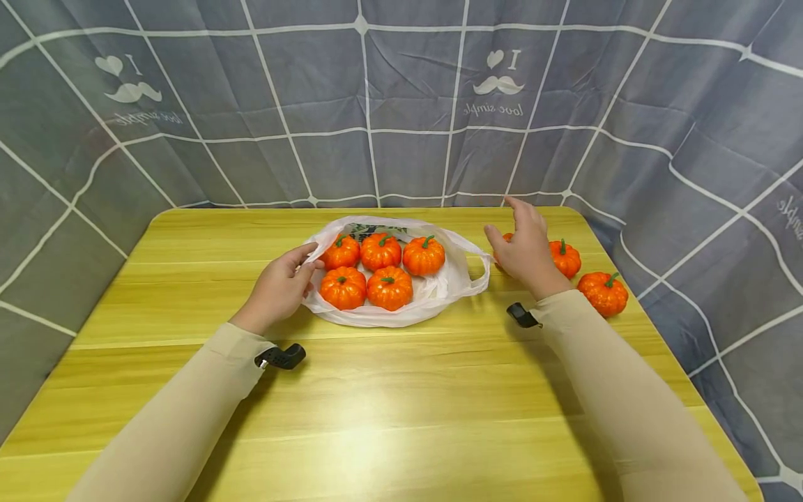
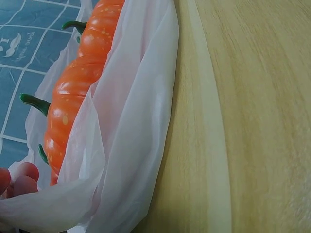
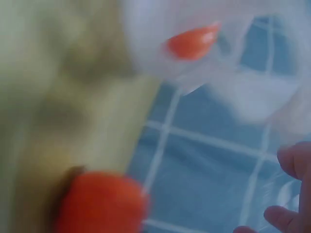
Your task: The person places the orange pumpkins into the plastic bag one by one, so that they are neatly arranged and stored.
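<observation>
Bagging looks mid-run: left hand (image 1: 278,289) pinches bag (image 1: 376,318); right hand (image 1: 527,247), fingers apart, likely needs pumpkin (image 1: 602,294) by right edge of counter (image 1: 376,390).

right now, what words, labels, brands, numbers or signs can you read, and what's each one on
"I", beside a heart: grey cloth, left and right
"love simple", mirrored: same cloth, under each moustache
"simple", apparently, mirrored: cloth at head view's right edge
Dark print on plastic bag: partly hidden, too small to read
Wrist views: cloth lettering too blurred
</observation>
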A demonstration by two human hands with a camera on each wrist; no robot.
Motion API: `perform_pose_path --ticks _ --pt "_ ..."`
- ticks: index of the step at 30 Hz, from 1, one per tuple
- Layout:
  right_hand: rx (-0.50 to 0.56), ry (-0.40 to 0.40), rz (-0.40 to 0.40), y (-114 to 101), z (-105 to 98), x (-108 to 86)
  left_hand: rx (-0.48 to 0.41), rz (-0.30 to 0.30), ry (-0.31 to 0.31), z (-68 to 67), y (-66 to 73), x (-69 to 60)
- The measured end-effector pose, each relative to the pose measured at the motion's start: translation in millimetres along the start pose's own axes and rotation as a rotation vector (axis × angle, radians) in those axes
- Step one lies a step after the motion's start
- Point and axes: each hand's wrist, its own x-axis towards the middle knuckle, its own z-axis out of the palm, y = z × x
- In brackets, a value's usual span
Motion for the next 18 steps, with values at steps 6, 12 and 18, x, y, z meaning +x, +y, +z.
perform_pose_path --ticks 6,12,18 --pt "-0.05 -0.07 0.107 29.7 2.9 4.4 0.007 -0.011 -0.002 -1.5 0.6 -0.6" --pt "-0.108 -0.146 0.182 41.5 6.3 6.7 0.001 -0.016 -0.006 -3.3 0.5 -0.3" --pt "-0.115 -0.242 0.224 52.8 10.5 8.9 -0.026 -0.028 -0.018 -4.1 1.7 -1.1"
